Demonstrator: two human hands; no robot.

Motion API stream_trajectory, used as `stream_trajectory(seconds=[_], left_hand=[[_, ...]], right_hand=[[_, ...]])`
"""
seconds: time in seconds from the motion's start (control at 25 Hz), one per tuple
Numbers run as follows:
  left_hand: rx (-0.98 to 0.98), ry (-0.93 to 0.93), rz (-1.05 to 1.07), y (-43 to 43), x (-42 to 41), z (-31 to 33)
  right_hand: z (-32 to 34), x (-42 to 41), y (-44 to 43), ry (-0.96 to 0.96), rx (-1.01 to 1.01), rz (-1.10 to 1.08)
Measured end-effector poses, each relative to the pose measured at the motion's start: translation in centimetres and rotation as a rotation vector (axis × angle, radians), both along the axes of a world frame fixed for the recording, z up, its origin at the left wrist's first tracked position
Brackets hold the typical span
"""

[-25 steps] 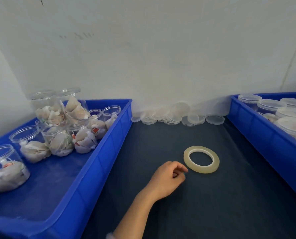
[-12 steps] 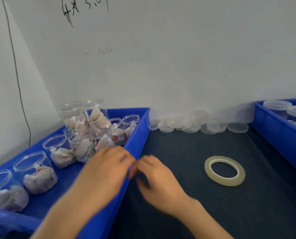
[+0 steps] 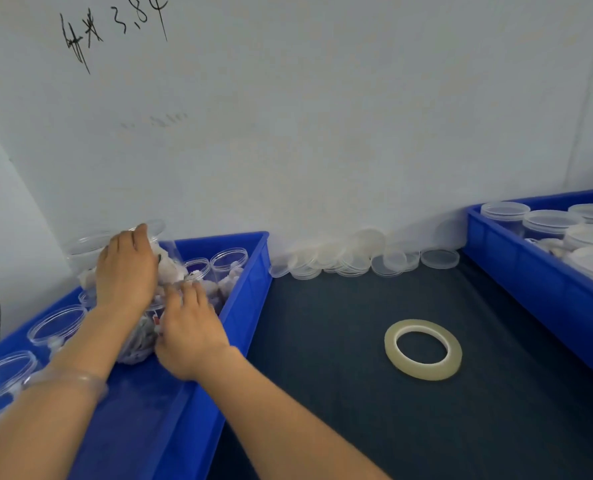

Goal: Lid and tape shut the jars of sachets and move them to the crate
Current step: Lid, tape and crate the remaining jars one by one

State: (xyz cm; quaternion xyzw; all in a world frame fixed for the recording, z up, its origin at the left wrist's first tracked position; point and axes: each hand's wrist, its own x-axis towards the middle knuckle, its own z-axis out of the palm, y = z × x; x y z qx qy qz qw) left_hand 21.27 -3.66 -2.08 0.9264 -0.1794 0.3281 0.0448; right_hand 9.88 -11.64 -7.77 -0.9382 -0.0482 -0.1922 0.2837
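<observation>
Hands inside blue plastic crate [image 3: 250, 282]: left hand [image 3: 125, 271] gripping upper clear plastic jar of sachets [image 3: 168, 263], right hand [image 3: 193, 329] curled round lower jar [image 3: 139, 337] beneath. Roll of clear tape [image 3: 423, 372] on dark worktop [image 3: 322, 341], right of hands.

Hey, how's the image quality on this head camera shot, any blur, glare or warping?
Head view: light is soft and even, no hard shadows; the left hand and right hand are smeared by motion over the jars, so their grip is unclear; the tape roll is sharp; the wide lens makes the corners of the wall lean.
</observation>
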Motion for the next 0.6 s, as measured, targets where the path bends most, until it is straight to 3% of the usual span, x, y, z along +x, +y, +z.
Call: stream_trajectory(seconds=[0.16, 0.4, 0.52, 0.6], left_hand=[[-0.095, -0.040, -0.098, 0.5, -1.8, -0.1], [-0.163, -0.335, -0.385, -2.3, -10.8, 2.9], [-0.223, -0.295, -0.485, -4.3, -16.9, 3.0], [-0.228, -0.246, -0.535, -5.7, -20.0, 1.3]], right_hand=[[-0.8, -0.2, 0.0, -0.015, 0.141, -0.033], [1.0, -2.2, -2.2, -0.190, 0.326, -0.131], [0.9, -5.9, -5.5, -0.419, 0.448, -0.221], [-1.1, -9.2, -8.1, -0.449, 0.408, -0.279]])
